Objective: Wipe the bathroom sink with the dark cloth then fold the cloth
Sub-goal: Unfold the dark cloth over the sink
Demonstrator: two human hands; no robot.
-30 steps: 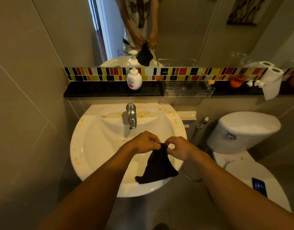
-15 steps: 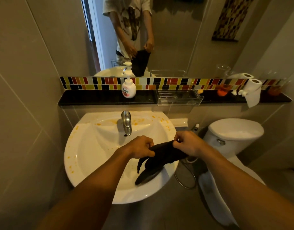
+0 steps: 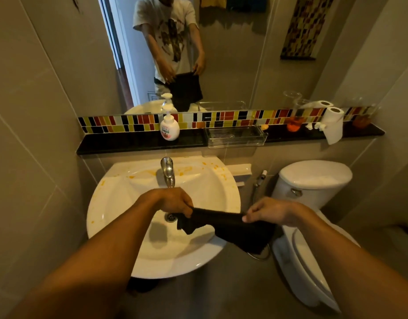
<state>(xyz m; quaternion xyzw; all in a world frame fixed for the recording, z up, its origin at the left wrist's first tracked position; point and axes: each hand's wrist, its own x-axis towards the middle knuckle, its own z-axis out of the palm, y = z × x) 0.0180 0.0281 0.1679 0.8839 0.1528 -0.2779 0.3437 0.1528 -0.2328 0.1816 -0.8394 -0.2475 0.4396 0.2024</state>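
The white sink (image 3: 120,217) has orange stains on its rim and near the chrome faucet (image 3: 168,171). Above the drain (image 3: 171,217), the left hand (image 3: 173,201) is closed around one end of the dark cloth (image 3: 230,229). The cloth is stretched over the sink's right edge, perhaps partly folded. The right hand (image 3: 267,211) pinches its other end, beside the toilet (image 3: 313,180).

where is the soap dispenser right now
In the head view the soap dispenser stands on the dark ledge behind the sink, above the faucet and left of the clear tray.
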